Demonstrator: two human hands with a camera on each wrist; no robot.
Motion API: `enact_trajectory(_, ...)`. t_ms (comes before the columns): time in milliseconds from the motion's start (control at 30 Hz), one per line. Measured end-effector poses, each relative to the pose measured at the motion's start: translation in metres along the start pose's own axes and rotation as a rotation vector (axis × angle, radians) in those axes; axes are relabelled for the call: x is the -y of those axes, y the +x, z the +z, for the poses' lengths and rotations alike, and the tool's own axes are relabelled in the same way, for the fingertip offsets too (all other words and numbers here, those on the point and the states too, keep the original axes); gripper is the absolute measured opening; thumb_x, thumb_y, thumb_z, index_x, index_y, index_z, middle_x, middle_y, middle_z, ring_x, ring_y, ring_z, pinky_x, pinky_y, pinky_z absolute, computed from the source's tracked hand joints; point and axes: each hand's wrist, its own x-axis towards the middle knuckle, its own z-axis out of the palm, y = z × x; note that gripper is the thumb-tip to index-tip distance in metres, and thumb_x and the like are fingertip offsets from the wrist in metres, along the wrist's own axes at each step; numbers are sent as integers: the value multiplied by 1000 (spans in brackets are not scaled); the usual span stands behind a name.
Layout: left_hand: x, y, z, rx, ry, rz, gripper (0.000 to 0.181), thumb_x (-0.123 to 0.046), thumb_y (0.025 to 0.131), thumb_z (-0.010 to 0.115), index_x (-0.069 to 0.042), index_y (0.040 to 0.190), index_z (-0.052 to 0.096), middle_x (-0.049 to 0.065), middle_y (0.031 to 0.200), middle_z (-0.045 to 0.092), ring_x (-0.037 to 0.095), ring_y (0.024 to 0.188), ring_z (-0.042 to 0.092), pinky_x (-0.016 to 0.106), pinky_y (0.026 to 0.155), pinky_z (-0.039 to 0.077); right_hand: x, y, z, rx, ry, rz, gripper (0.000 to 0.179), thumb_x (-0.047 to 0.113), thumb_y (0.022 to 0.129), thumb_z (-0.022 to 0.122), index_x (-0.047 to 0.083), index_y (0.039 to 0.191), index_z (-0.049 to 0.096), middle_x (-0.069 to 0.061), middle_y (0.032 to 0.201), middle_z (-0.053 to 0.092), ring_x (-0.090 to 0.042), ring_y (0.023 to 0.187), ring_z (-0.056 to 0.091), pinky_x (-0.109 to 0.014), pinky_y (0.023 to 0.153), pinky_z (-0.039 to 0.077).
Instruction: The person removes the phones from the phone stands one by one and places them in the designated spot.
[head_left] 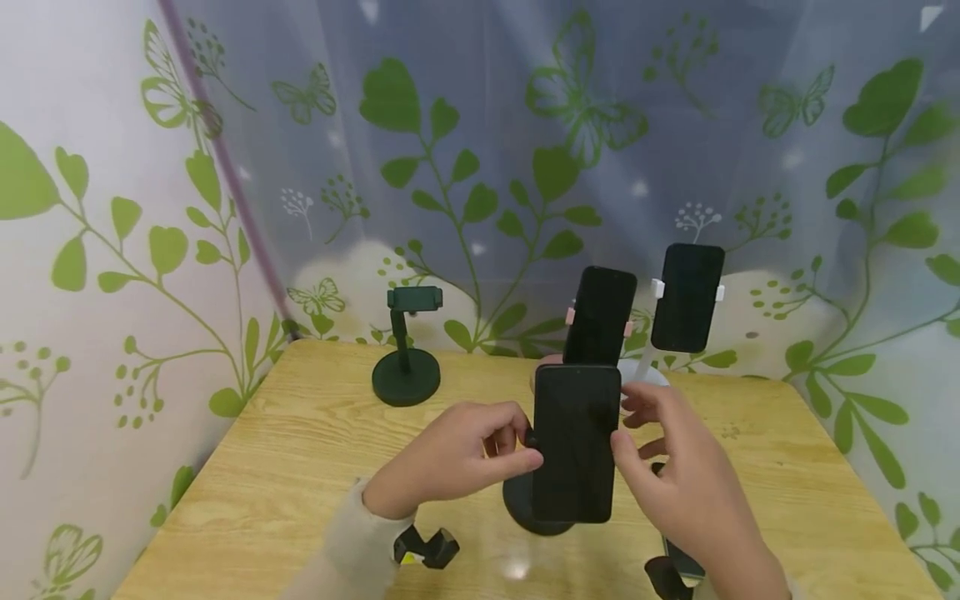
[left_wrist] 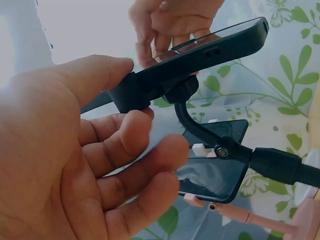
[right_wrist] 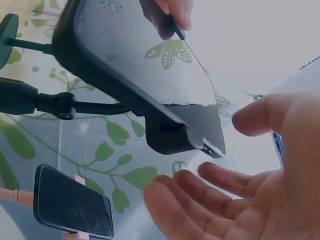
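A smartphone [head_left: 576,446] with a dark screen stands upright in the clamp of a black phone stand [head_left: 519,502], in front of me on the table. My left hand [head_left: 468,450] is at the phone's left edge. In the left wrist view its thumb and index finger pinch the clamp's end piece [left_wrist: 131,95], while the other fingers curl loosely below. Beside the right edge is my right hand [head_left: 690,475], its fingers spread and relaxed. The right wrist view shows a gap between those fingers and the clamp's other end piece [right_wrist: 172,137].
Behind the held stand, one phone [head_left: 600,315] sits in a pink stand and another phone [head_left: 687,297] in a white stand. A dark green stand [head_left: 406,379] without a phone is at the back left. Another phone [head_left: 681,561] lies on the wooden table [head_left: 262,467], partly under my right arm.
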Motion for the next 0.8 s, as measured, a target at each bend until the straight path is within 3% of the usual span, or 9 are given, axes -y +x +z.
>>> enact_trajectory(200, -5, -5, 0, 30, 70, -65, 29, -43, 100, 69, -20, 117, 63, -17, 79, 58, -1, 73, 59, 23, 73, 53, -3, -6, 3, 4, -157, -81, 33, 21, 97, 69, 17, 129, 63, 4, 116, 64, -10, 90, 62, -30, 68, 56)
enact_trajectory(333, -8, -8, -1, 15, 85, -76, 29, -41, 101, 68, -19, 119, 65, -17, 80, 59, -2, 72, 59, 23, 71, 53, 1, -6, -4, -40, -223, -108, 39, 22, 95, 72, 18, 132, 61, 1, 117, 64, -10, 80, 66, -31, 64, 56)
enact_trajectory(467, -10, -7, 0, -4, 86, -82, 25, -41, 102, 66, -19, 113, 67, -17, 78, 58, -1, 69, 59, 23, 69, 53, 13, -5, -16, -148, -244, -190, 56, 18, 90, 74, 15, 142, 54, -4, 132, 58, -14, 79, 70, -33, 62, 59)
enact_trajectory(600, -9, -4, 1, -7, 81, -78, 24, -43, 102, 66, -20, 109, 65, -16, 78, 59, -1, 68, 59, 23, 68, 53, 34, -2, -24, -227, -306, -290, 70, 22, 86, 75, 14, 150, 47, -9, 152, 46, -10, 67, 61, -25, 47, 47)
enact_trajectory(733, -8, -2, 3, 2, 74, -60, 25, -43, 103, 64, -19, 111, 64, -16, 79, 59, -1, 65, 57, 23, 66, 52, 58, 5, -29, -221, -377, -356, 77, 31, 86, 75, 14, 154, 44, -14, 158, 41, -14, 66, 59, -22, 43, 33)
enact_trajectory(800, -9, -1, 3, 9, 65, -58, 25, -44, 104, 63, -20, 112, 64, -16, 79, 59, 0, 64, 57, 23, 65, 52, 67, 9, -29, -182, -417, -371, 81, 37, 88, 76, 15, 158, 40, -16, 161, 38, -25, 82, 67, -23, 44, 35)
